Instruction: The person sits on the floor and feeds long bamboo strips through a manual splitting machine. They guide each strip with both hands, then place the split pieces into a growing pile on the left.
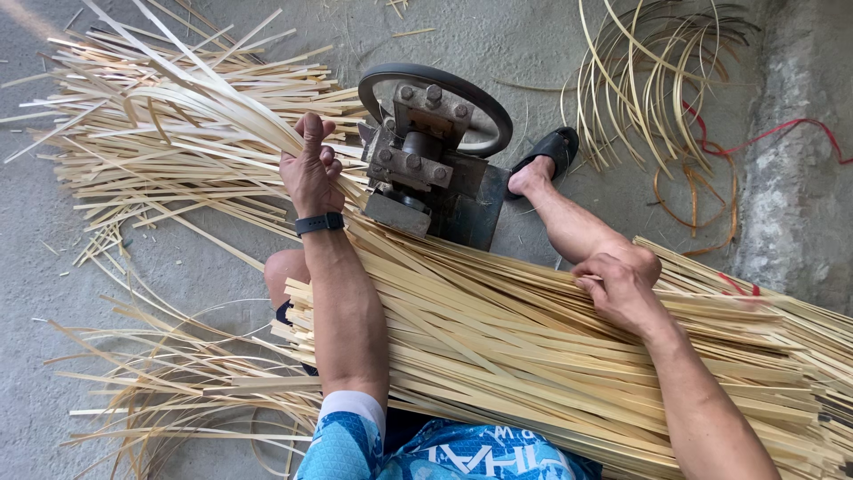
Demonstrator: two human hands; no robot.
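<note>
Seen from the head camera, a wide bundle of pale bamboo strips (pixel 533 347) is laid across the person's lap, running from the lower right up toward a small metal machine (pixel 426 169) with a dark hand wheel (pixel 484 111) that stands on the grey concrete floor (pixel 498 36).

The left hand (pixel 309 169) is closed around a bunch of thin strips (pixel 222 102) just to the left of the machine; these strips are fanned upward and leftward from the fist. A black wristband (pixel 319 223) is worn on that wrist.

The right hand (pixel 619 283) is rested on top of the bundle to the right of the machine, with the fingers curled onto the strips; whether a strip is actually pinched cannot be told.

More loose strips (pixel 160 187) are scattered over the floor at the left. Curled shavings (pixel 657 80) are piled at the upper right, beside a red cord (pixel 782 132). A foot in a black sandal (pixel 553 149) is placed just right of the machine.
</note>
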